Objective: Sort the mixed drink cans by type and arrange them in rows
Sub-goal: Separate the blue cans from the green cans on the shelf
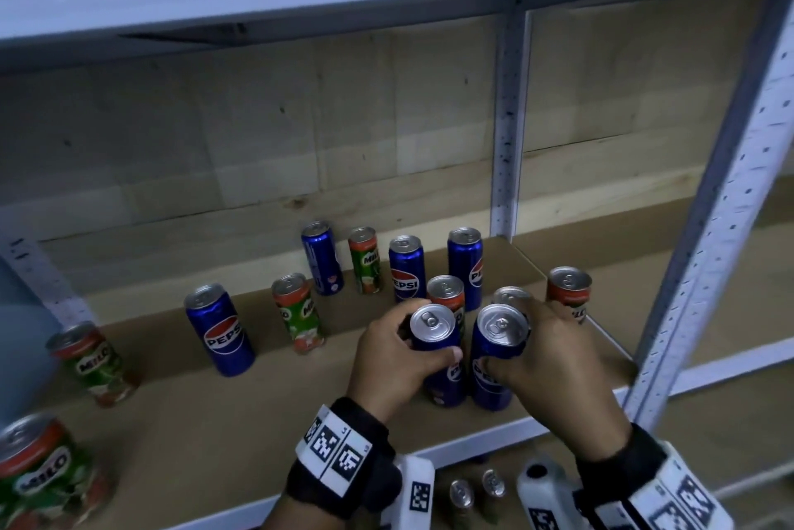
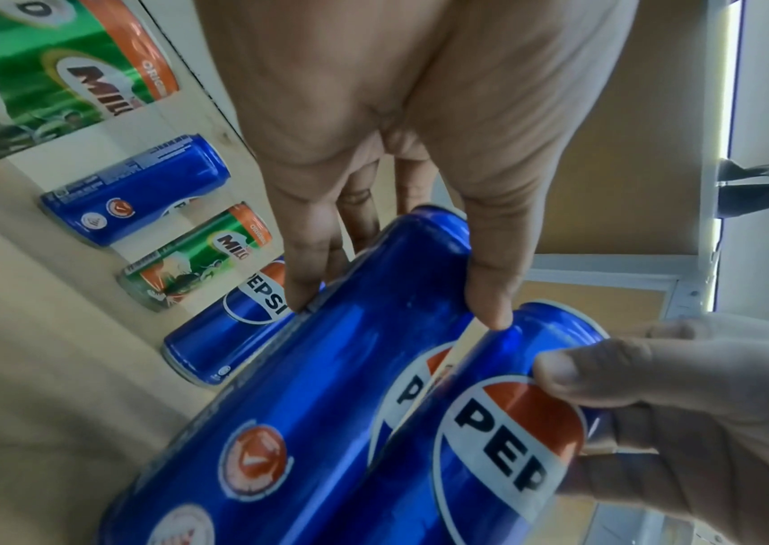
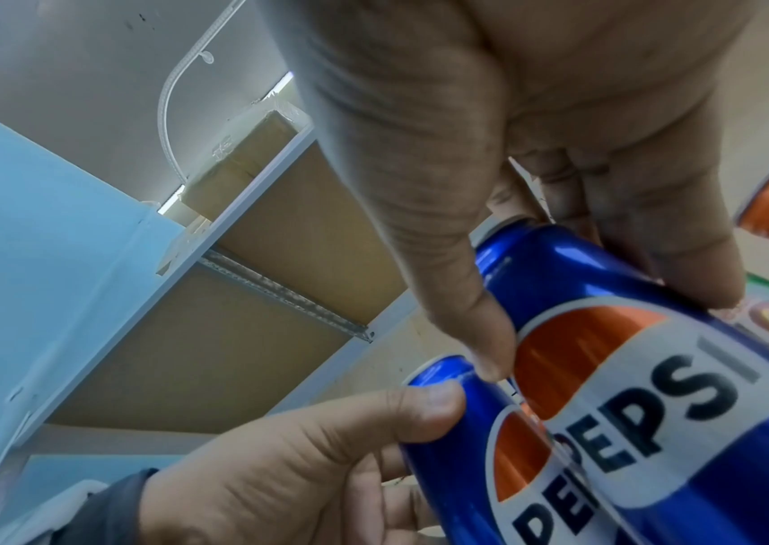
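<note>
Item: I see left hand (image 1: 389, 362) curled round one Pepsi can (image 1: 438, 351), right hand (image 1: 554, 357) clamped on a second Pepsi can (image 1: 494, 357), both upright, side by side at the shelf (image 1: 258, 422) front; a silver-topped can (image 1: 509, 296) behind is mostly hidden (type unclear); Milo cans (image 1: 298, 312) and Pepsi mixed beyond.

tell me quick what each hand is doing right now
Left hand: closed round the left blue Pepsi aluminium can, fingers and thumb gripping its upper part.
Right hand: closed round the right blue Pepsi aluminium can beside it.
</note>
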